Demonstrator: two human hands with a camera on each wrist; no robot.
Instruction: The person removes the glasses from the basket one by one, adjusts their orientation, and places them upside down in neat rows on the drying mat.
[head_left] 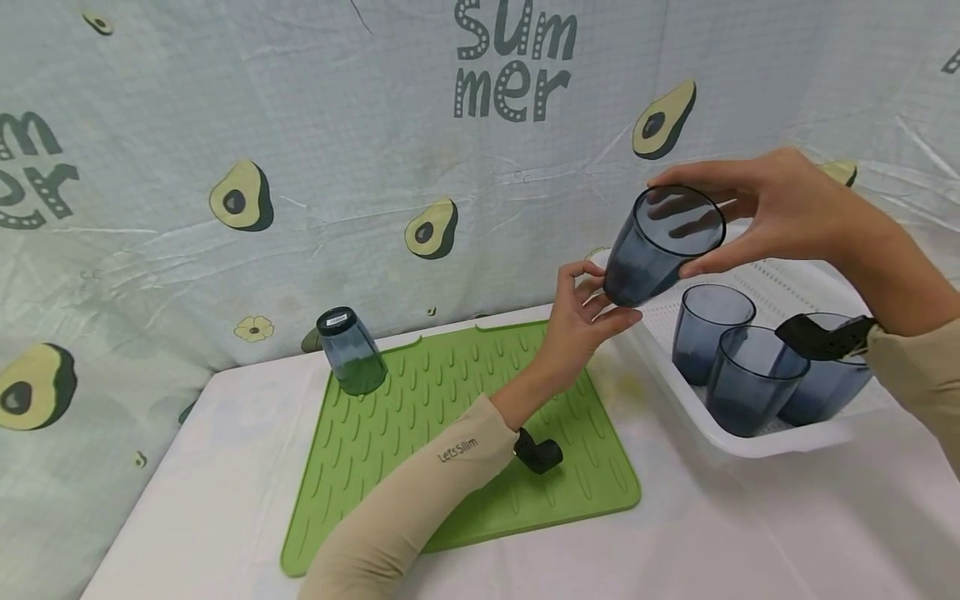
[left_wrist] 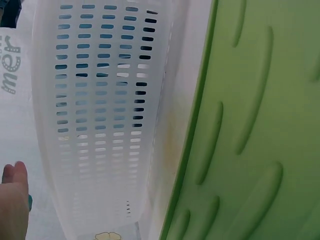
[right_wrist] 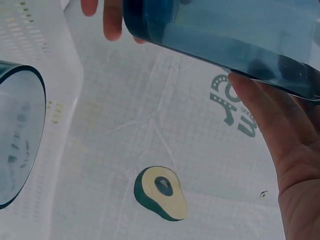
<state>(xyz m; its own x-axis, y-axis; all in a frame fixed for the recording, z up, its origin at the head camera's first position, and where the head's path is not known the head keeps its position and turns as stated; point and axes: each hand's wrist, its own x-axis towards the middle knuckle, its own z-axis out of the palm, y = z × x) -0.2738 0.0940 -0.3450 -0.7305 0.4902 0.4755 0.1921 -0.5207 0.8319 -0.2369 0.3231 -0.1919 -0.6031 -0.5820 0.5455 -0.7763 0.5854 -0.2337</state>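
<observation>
A blue-grey glass tumbler point(head_left: 652, 250) is held tilted in the air, its mouth toward the upper right. My right hand point(head_left: 780, 208) grips it near the rim, fingers on the far side and thumb on the near side. My left hand point(head_left: 581, 312) reaches up at the tumbler's base with fingers spread and slightly bent, fingertips right at the glass. In the right wrist view, the tumbler point(right_wrist: 225, 40) lies across the top, with left fingertips point(right_wrist: 112, 25) beyond its base. Another tumbler point(head_left: 351, 354) stands upside down on the green drying mat point(head_left: 435, 417), at its far left corner.
A white perforated basket point(head_left: 742, 446) stands to the right of the mat with several upright tumblers point(head_left: 753, 383) in it. Its slotted side point(left_wrist: 100, 100) shows in the left wrist view. Behind the white table point(head_left: 187, 483) hangs an avocado-print curtain point(head_left: 337, 125).
</observation>
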